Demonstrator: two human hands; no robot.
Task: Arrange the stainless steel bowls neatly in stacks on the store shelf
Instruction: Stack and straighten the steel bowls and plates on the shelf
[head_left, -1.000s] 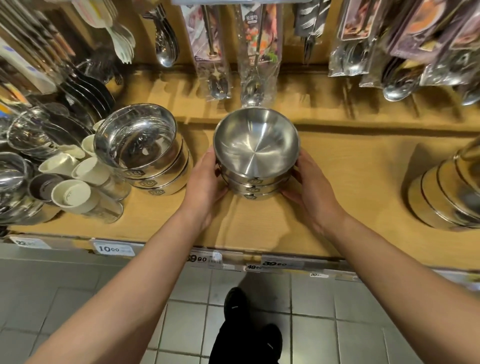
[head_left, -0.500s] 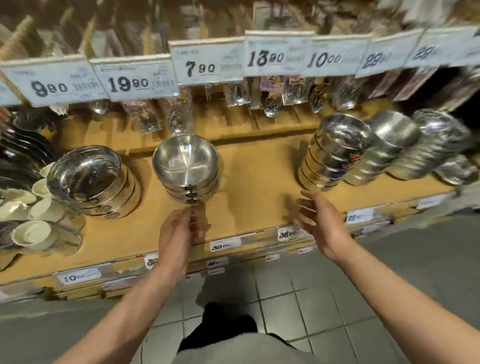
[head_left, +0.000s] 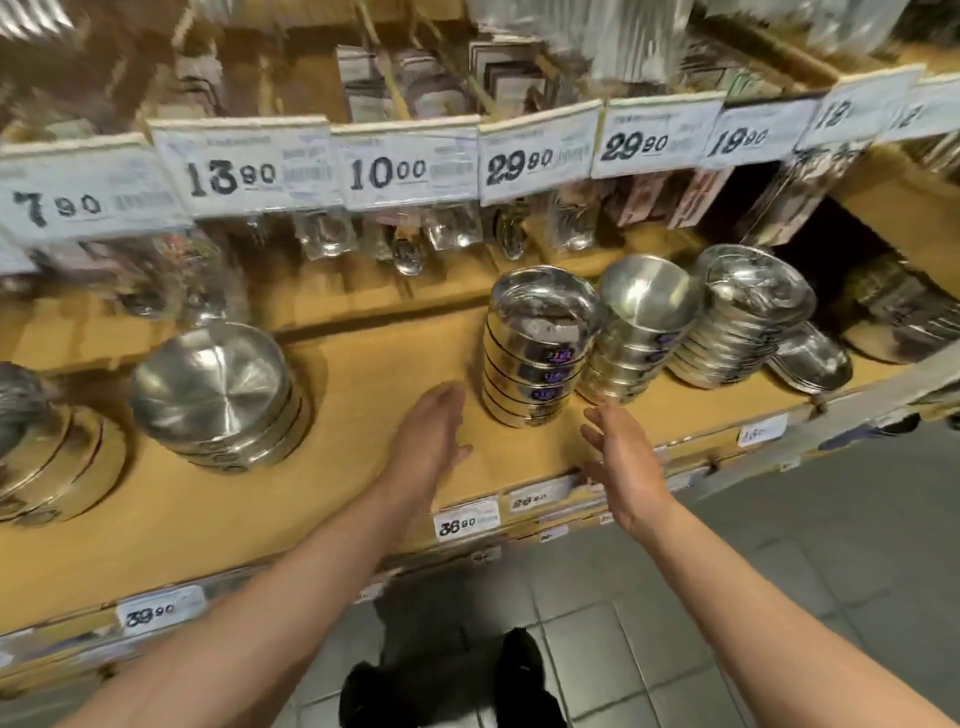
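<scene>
Both hands empty, fingers straight and spread: my left hand (head_left: 434, 436) and right hand (head_left: 621, 457) hover palms facing each other over the shelf (head_left: 363, 379) front edge. Tall bowl stack (head_left: 537, 345) sits upright just past them at 12 o'clock, between the two hands, not touched. At its 3 o'clock, touching or nearly so, a second stack (head_left: 636, 332) leans right; a third stack (head_left: 743, 317) beyond leans too. Short stack (head_left: 221, 395) stands well apart at 9 o'clock. Price tags (head_left: 410, 166) hang above the bowls; picture is blurred.
</scene>
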